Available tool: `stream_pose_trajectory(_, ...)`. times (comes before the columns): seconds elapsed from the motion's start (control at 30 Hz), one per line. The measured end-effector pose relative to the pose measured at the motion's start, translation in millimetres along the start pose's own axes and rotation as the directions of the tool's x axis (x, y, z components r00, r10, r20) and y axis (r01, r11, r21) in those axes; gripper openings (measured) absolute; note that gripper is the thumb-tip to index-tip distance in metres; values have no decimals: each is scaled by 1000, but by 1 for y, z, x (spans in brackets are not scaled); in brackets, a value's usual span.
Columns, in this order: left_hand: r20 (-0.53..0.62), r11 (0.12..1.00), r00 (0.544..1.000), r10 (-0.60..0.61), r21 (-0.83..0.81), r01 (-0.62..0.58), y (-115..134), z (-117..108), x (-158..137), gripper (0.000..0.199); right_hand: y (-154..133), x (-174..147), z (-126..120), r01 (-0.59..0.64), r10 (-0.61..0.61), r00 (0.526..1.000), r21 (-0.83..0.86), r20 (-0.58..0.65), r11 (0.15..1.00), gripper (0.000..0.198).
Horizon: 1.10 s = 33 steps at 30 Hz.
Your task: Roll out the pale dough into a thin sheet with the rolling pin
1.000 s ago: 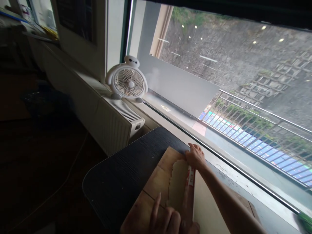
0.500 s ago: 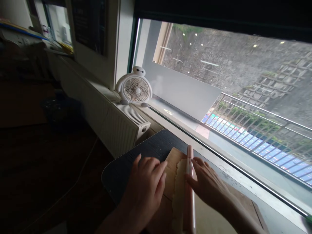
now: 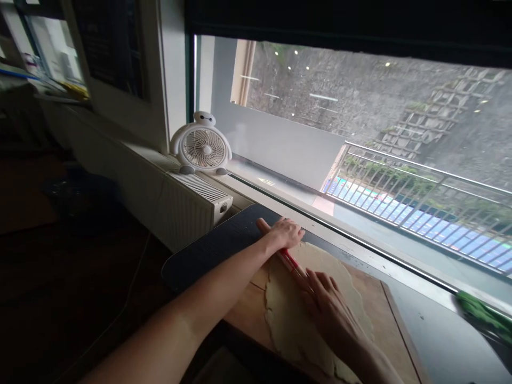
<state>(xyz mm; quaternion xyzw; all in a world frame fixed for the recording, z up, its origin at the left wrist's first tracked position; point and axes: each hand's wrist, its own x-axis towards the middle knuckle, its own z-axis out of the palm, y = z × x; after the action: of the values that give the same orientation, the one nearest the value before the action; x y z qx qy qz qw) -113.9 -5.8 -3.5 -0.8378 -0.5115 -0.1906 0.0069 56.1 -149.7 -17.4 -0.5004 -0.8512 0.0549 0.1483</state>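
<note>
A thin sheet of dough (image 3: 288, 320) with an uneven edge lies across a wooden board (image 3: 386, 309). Slanting over it is a pinkish rolling pin (image 3: 288, 258) with a red mark, its far end sticking out past the dough. My left hand (image 3: 286, 233) is closed over the pin near that far end, the forearm reaching across from the lower left. Closer to me, my right hand (image 3: 330, 304) lies over the pin, its fingers close together and bent onto it. The near part of the pin and my right thumb are hidden under this hand.
The board rests on a dark table (image 3: 208, 248) against a window sill. A white radiator (image 3: 196, 210) stands to the left with a white fan (image 3: 206, 146) on it. Something green (image 3: 482, 312) is at the right edge. A railing (image 3: 412, 197) shows outside.
My left hand has gone from beside the pin to its far end and closed there. The pin has turned to a slant, and more of the dough shows flat. The view has shifted right.
</note>
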Motion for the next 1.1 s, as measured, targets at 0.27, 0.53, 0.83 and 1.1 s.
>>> stream_pose_trajectory(0.27,-51,994,999,-18,105,23,-10,-8,-83,41,-22,-7,12,-154,137,984,-147,-117,977,48)
stream_pose_trajectory(0.53,113,986,982,-149,88,139,-4,5,14,40,1,28,7,-316,302,946,-131,-117,940,51)
stream_pose_trajectory(0.83,32,989,997,-77,132,72,-26,-3,-100,53,-35,-9,20,-129,119,988,-97,-102,987,55)
stream_pose_trajectory(1.1,200,975,961,-191,149,162,-20,-10,-42,45,-9,52,11,-330,320,940,-81,-113,941,57)
